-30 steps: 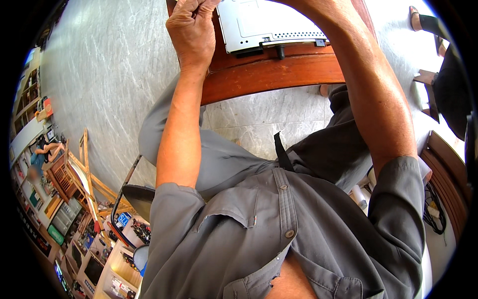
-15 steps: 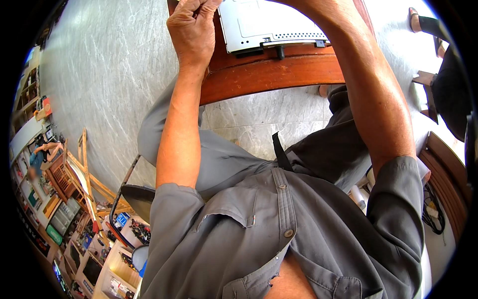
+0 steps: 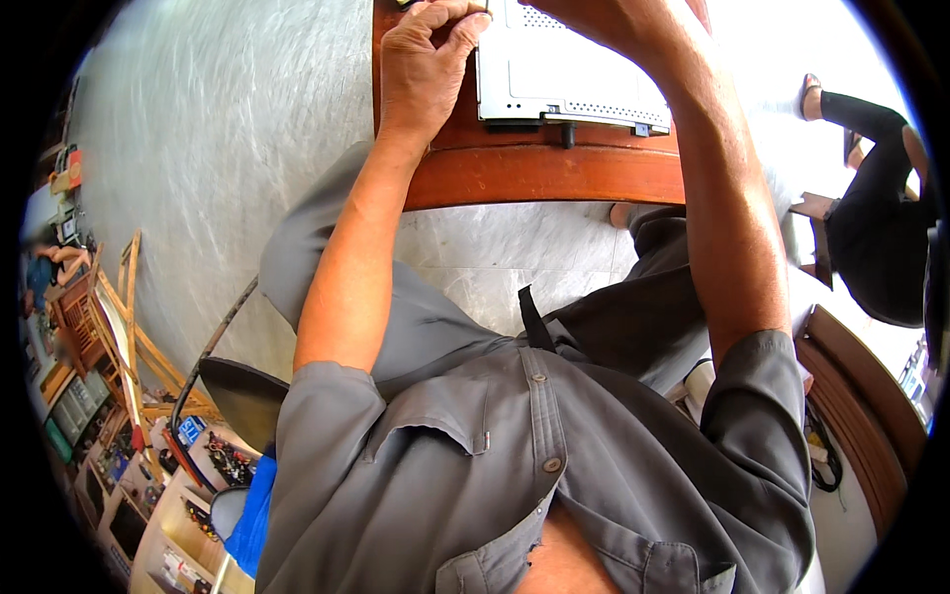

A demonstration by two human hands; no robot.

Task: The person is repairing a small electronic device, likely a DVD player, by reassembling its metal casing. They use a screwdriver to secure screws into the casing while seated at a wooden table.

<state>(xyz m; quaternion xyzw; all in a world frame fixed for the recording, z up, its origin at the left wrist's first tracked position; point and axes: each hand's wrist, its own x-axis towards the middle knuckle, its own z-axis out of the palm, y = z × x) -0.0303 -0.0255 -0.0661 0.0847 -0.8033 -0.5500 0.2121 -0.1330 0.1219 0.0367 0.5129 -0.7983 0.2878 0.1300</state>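
A flat, silver-white metal case (image 3: 539, 74) with rows of vent holes lies on a red-brown wooden table (image 3: 534, 178) in front of me. Small black parts, among them a stubby peg (image 3: 568, 136), stick out of its near edge. My left hand (image 3: 426, 69) is at the case's left side, thumb and fingers pinched together. Something thin and dark shows at the fingertips, too small to name. Over the far part of the case reaches my right hand (image 3: 609, 22); its fingers are cut off by the upper edge of the picture.
To the right are another person's leg and sandalled foot (image 3: 811, 97) beside a wooden stool (image 3: 816, 208). A dark wooden piece of furniture (image 3: 851, 406) stands at my right elbow. Wooden frames (image 3: 129, 307) and cluttered shelves are on the left, with a person seated farther off.
The whole view has shifted, so the case and table sit lower and more of the case shows. My left hand stays pinched beside the case's left edge.
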